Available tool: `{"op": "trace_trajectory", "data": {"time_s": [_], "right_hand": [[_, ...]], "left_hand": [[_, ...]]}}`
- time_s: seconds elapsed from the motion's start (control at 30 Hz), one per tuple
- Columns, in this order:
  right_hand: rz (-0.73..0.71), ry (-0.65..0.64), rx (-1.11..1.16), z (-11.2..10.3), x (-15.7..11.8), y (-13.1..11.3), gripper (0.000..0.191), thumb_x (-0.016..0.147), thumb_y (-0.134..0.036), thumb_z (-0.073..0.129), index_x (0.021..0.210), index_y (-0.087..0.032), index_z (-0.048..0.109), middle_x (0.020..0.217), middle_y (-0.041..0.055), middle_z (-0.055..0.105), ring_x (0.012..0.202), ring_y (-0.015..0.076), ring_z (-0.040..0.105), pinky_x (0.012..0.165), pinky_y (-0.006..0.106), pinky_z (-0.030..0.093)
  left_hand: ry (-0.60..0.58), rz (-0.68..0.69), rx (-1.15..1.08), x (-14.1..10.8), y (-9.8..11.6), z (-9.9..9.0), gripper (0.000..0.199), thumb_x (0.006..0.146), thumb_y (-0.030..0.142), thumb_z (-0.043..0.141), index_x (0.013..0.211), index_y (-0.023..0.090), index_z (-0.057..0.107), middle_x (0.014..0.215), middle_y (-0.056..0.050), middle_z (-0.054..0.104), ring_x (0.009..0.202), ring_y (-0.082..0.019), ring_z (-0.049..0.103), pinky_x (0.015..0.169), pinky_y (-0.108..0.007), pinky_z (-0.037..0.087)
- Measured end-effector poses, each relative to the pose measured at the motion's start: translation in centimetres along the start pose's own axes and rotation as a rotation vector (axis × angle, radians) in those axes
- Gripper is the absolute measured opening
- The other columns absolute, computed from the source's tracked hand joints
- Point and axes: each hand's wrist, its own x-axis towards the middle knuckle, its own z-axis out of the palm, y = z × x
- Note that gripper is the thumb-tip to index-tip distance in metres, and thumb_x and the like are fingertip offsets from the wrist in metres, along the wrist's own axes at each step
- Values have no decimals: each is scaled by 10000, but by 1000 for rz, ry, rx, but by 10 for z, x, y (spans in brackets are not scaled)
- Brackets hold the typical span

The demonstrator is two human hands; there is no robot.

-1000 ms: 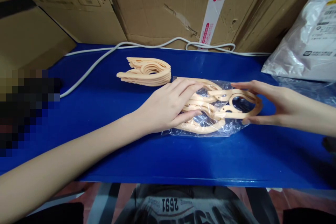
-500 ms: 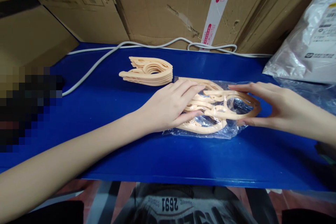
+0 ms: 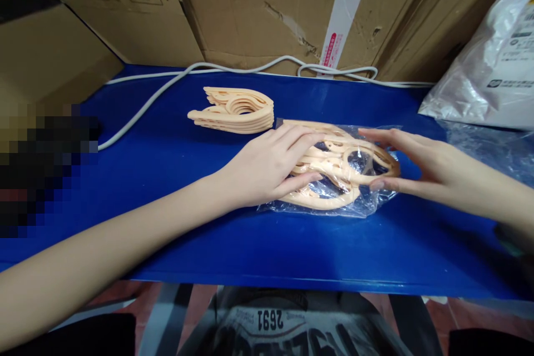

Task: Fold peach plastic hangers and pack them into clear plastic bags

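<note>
A clear plastic bag with several beige folding hangers in it lies flat on the blue table. My left hand rests across the bag's left part, its fingers and thumb holding the bag and hangers from above. At the right end, my right hand has thumb and fingers around the rounded end of a folded hanger. That hanger lies over the others; whether its end is under the film I cannot tell. Beyond my left hand sits a neat stack of the same folded hangers.
Cardboard boxes stand along the back of the blue table. A white cable runs along the rear and left. At the right are a white plastic package and loose clear film. The left edge is pixelated.
My right hand has moved a little to the left, and the folded hanger has slid left with it, further over the others. My left hand has stayed in place.
</note>
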Motion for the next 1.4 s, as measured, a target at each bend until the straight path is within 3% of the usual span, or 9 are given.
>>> {"op": "trace_trajectory", "data": {"time_s": [0.2,0.37,0.57,0.83,1.07,1.17,1.23,1.33,1.4], "right_hand": [[71,-5,75,-17,-4,5,696,866,-635,718,1441,-258,610,1174,71,768,1002,258,737,826,353,587],[-12,47,144,-3,1,2,646,885,-569,734,1444,-272,605,1211,55,757,1007,234,730,875,344,588],[-44,116,47,14,5,-8,636,941,-572,658,1497,-278,562,1283,87,734,1072,284,727,955,450,579],[11,73,132,-2,2,6,593,878,-622,701,1390,-328,641,1070,21,784,901,258,737,788,397,594],[19,64,200,16,12,-2,589,904,-601,683,1407,-298,634,986,18,759,819,211,703,755,355,555],[23,90,213,13,9,2,602,897,-587,708,1407,-279,623,968,16,750,829,198,697,771,336,545],[65,185,167,6,6,10,592,888,-587,720,1360,-235,655,977,42,748,841,200,695,781,335,539],[175,350,-20,-3,5,25,603,892,-619,693,1293,-169,698,1071,116,739,882,225,689,796,362,528],[252,305,-49,-3,6,33,681,886,-653,672,1355,-159,661,1095,134,736,867,231,686,776,374,522]], "left_hand": [[-9,-1,13,-1,-1,0,519,1068,469,484,1429,97,512,1425,-188,618,1335,-295,579,1092,-430,508],[-12,5,22,0,-1,1,524,1068,470,483,1433,93,510,1417,-188,621,1326,-297,582,1085,-426,510],[-12,0,44,-1,-1,1,517,1059,464,515,1409,84,540,1370,-178,645,1282,-295,604,1077,-412,510],[-32,-12,48,-1,1,0,521,1063,474,494,1412,92,548,1392,-168,649,1292,-297,607,1090,-422,507],[-43,-17,40,-1,-2,0,512,1043,445,540,1407,85,563,1387,-176,650,1276,-300,616,1060,-426,525],[-53,49,70,1,7,-3,420,1062,356,513,1395,112,591,1403,-151,662,1298,-285,617,1069,-423,519],[-63,158,90,4,21,-4,360,1080,305,479,1359,136,629,1400,-123,681,1312,-265,620,1089,-409,503],[-115,249,102,10,43,-1,394,1063,393,525,1314,121,662,1408,-141,674,1275,-270,639,1055,-389,513],[-116,243,144,14,52,5,392,1048,390,552,1297,111,668,1395,-149,674,1213,-268,659,1002,-380,525]]}}
